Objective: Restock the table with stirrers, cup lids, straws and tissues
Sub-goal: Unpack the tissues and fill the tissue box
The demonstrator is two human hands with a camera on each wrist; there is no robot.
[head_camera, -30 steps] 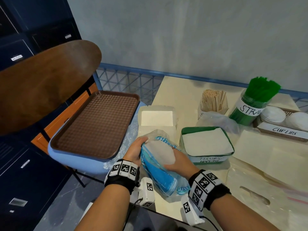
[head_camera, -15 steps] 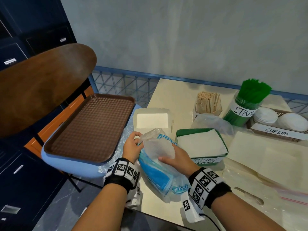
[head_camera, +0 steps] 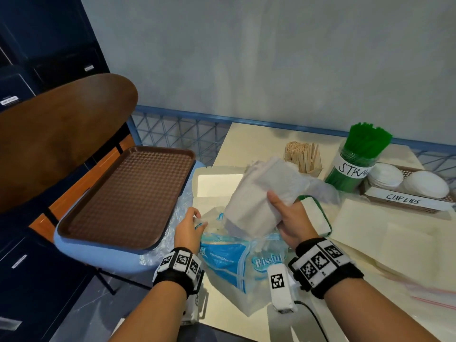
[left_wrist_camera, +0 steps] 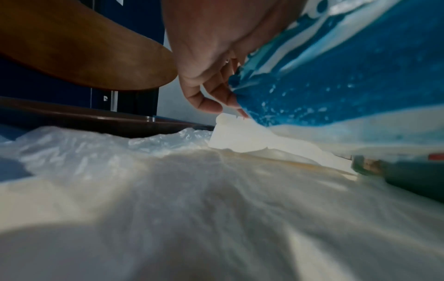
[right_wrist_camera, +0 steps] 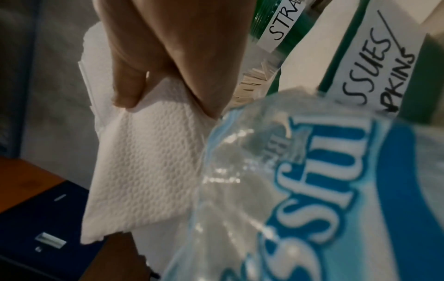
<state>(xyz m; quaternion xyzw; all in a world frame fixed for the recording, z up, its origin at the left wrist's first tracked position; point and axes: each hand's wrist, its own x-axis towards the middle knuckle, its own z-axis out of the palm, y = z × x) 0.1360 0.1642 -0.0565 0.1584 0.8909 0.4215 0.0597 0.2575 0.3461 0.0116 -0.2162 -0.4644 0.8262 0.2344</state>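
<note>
My right hand (head_camera: pixel 287 213) grips a thick stack of white tissues (head_camera: pixel 259 201), lifted clear of the blue-and-clear tissue pack (head_camera: pixel 229 260) that lies on the table near its front edge. In the right wrist view the fingers (right_wrist_camera: pixel 129 76) curl round the embossed tissues (right_wrist_camera: pixel 144 161), with the pack (right_wrist_camera: pixel 324 190) just below. My left hand (head_camera: pixel 188 227) pinches the pack's open plastic edge; the left wrist view shows its fingers (left_wrist_camera: pixel 211 95) against the blue pack (left_wrist_camera: pixel 336 76). The green tissue basket (head_camera: pixel 325 218) sits right behind my right hand, mostly hidden.
At the back of the cream table (head_camera: pixel 246 144) stand wooden stirrers (head_camera: pixel 304 156), a jar of green straws (head_camera: pixel 355 161) and a cup-lid tray (head_camera: pixel 407 196). A white box (head_camera: pixel 217 183) lies left of the basket. A brown tray (head_camera: pixel 128 196) rests on a stool at the left.
My right hand has pulled the stack of tissues up and out of the pack. The left hand has stayed at the pack's opening, holding it down.
</note>
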